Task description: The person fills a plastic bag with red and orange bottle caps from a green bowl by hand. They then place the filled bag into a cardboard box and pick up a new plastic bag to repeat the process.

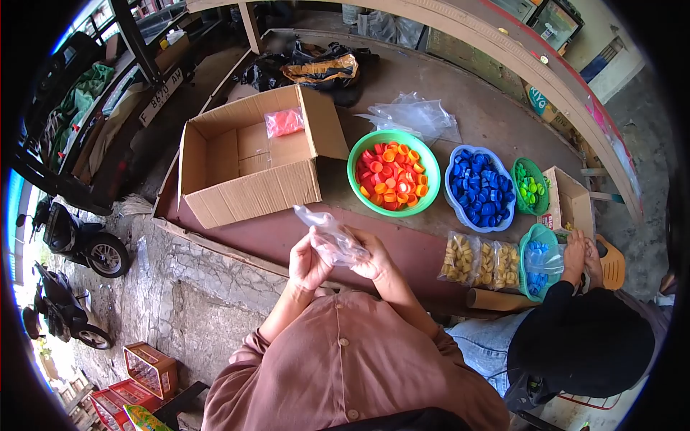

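In the middle of the frame I hold a clear plastic bag [332, 234] up between my two hands, just off the near edge of the table [402, 248]. My left hand [310, 262] has its fingers bent up against the bag's left side, and my right hand [369, 257] pinches the other side between thumb and fingers. I can't tell whether the bag has anything in it.

Beyond my hands, left of centre, an open cardboard box [248, 188] has a packet of pinkish-red pieces [284, 123] inside, against its right wall. Right of the box sits a green basin [352, 172] of red and orange caps, with loose clear plastic bags [420, 116] behind it. Next comes a scalloped blue basin [451, 197] full of dark blue caps. Towards the lower right lie packets of tan caps [481, 261], beside a pale green basin [525, 267] near another person's hands [581, 258].
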Available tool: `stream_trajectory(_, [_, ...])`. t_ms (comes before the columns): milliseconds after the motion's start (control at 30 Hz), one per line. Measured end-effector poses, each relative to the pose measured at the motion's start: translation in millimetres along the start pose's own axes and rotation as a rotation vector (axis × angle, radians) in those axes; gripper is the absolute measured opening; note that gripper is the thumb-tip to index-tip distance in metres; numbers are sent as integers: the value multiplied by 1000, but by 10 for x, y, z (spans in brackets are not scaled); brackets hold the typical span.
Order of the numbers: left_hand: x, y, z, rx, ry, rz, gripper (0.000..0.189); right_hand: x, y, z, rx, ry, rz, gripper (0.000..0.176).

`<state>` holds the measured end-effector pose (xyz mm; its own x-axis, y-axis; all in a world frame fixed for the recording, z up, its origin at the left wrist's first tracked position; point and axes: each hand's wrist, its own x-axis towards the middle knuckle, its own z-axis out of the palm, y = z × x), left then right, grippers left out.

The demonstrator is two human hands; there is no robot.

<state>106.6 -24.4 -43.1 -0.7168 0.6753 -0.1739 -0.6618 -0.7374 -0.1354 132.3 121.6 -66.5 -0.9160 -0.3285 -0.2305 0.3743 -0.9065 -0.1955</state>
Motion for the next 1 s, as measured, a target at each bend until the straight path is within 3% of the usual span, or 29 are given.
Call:
stream_trajectory(67, [54, 46, -173, -33, -93, -121, 18, -37, -66, 303, -40, 138, -51, 25])
stream_trajectory(100, [50, 43, -82, 184, 122, -100, 19, -47, -126, 362, -29, 262, -80, 34])
stream_trajectory(133, [59, 61, -152, 202, 73, -170, 20, -25, -176, 239, -36, 257, -76, 34])
stream_trajectory(200, [46, 26, -193, 120, 28, -351, 13, 18, -188, -125, 119, -193, -204, 38])
stream_trajectory(233, [57, 35, -253, 137, 2, -383, 12, -18, -161, 34, 105, 79, -236, 39])
stream_trajectory(267, [116, 79, -411, 92, -149, -458, 16, 36, -179, -190, 132, -190, -160, 34])
stream_trajectory(300, [107, 21, -203, 308, 26, -338, 19, 26, -185, -287, 21, -145, -191, 33])
stream_trajectory(333, [99, -52, 5, 517, 204, -205, 23, 22, -209, -65, 15, 113, -185, 31])
stream_trajectory(367, [129, -48, -97, 703, 78, -46, 27, 17, -232, 161, 10, 371, -169, 30])
stream_trajectory(400, [81, -55, -17, 984, 84, 109, 37, 39, -274, 123, -3, 349, -159, 30])
stream_trajectory(467, [88, 36, -98, 1583, -11, 372, 47, -39, -337, -80, -78, 13, -124, 32])
stream_trajectory(500, [48, 56, 118, 1693, 10, 245, 49, -36, -327, -83, -135, -29, -146, 34])
stream_trajectory(533, [57, 36, 171, 1735, -52, 246, 41, -17, -294, 21, -140, -39, -134, 34])
stream_trajectory(600, [61, 22, 234, 1943, -41, 303, 34, 3, -202, 221, -197, 308, -152, 36])
stream_trajectory(667, [58, 12, 217, 1963, 7, 350, 29, -31, -264, 116, -280, 219, -112, 35])
stream_trajectory(733, [60, 11, 221, 1983, 55, 396, 23, -72, -388, 67, -599, 184, -28, 31])
stream_trajectory(767, [61, 1, 225, 1848, 186, 396, 19, -44, -400, 51, -797, 255, -174, 27])
stream_trajectory(800, [58, -16, 222, 1710, 310, 391, 16, -28, -405, 20, -798, 251, -169, 27])
stream_trajectory(867, [63, -78, 191, 1701, 300, 482, 13, -22, -402, -38, -1459, 490, -860, 24])
stream_trajectory(900, [77, -87, 182, 1771, 271, 560, 12, -84, -394, 155, -1494, 503, -1046, 17])
stream_trajectory(933, [90, -107, 173, 1837, 241, 634, 12, -172, -323, 350, -1482, 464, -1089, 10])
stream_trajectory(1000, [111, -149, 205, 1832, 257, 608, 12, -313, -195, 711, -1792, 44, -1142, 8])
